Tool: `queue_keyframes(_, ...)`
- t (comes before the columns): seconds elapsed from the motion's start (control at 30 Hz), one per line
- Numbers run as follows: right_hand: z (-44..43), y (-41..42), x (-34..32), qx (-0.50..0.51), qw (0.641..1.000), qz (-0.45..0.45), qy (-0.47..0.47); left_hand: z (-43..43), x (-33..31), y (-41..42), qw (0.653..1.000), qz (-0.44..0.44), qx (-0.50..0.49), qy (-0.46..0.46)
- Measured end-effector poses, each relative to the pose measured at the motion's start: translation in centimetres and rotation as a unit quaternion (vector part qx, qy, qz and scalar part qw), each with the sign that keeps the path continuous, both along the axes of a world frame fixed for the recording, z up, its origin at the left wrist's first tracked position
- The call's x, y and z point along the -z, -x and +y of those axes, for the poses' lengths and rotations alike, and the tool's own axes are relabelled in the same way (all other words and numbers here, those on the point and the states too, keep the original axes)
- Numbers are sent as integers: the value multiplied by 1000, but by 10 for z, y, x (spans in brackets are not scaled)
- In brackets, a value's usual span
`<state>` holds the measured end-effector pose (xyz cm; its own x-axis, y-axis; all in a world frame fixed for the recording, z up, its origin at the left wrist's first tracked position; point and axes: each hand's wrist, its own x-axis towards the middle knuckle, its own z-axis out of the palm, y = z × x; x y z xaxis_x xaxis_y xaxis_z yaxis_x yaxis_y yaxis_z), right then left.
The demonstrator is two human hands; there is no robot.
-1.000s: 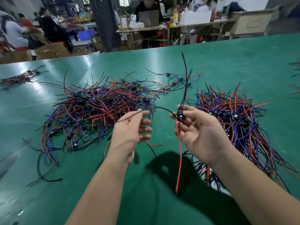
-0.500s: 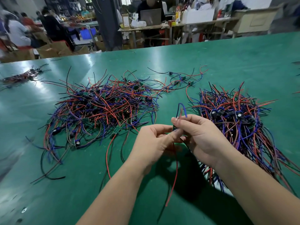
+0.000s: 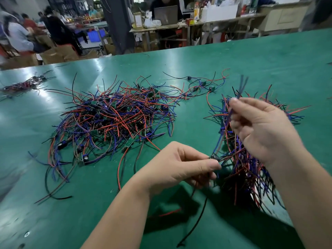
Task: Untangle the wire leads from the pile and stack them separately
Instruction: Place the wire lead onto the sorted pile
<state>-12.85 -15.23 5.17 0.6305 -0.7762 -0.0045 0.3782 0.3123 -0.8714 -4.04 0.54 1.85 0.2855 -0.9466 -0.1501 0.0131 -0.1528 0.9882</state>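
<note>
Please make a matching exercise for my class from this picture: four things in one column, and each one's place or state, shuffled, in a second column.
Things:
1 left hand
2 right hand
3 big tangled pile
4 laptop

Places and states:
A on a far desk
B pinches a lead's small black part
C raised, holding blue wires
D spread on the green table

Pairs: 1-B, 2-C, 3-D, 4-A
</note>
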Motion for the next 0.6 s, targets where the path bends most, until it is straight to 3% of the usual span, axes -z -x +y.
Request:
queue_keyframes(0.17, -8, 3, -2, 95, 991, -61, -70, -1, 3, 5, 999, -41, -10, 7)
queue_keyframes(0.37, -14, 8, -5, 96, 982, -99, -133, 1, -5, -1, 997, 6, -26, 66)
queue_keyframes(0.47, -6, 2, 1, 26, 991, -26, -129, -2, -8, -5, 981, 134, -92, 108)
queue_keyframes(0.53, 4, -3, 11, -69, 993, 84, -54, -3, -10, -9, 958, 220, -132, 125)
queue_keyframes(0.6, 17, -7, 23, -199, 967, 148, 55, -2, -11, -12, 935, 286, -159, 132)
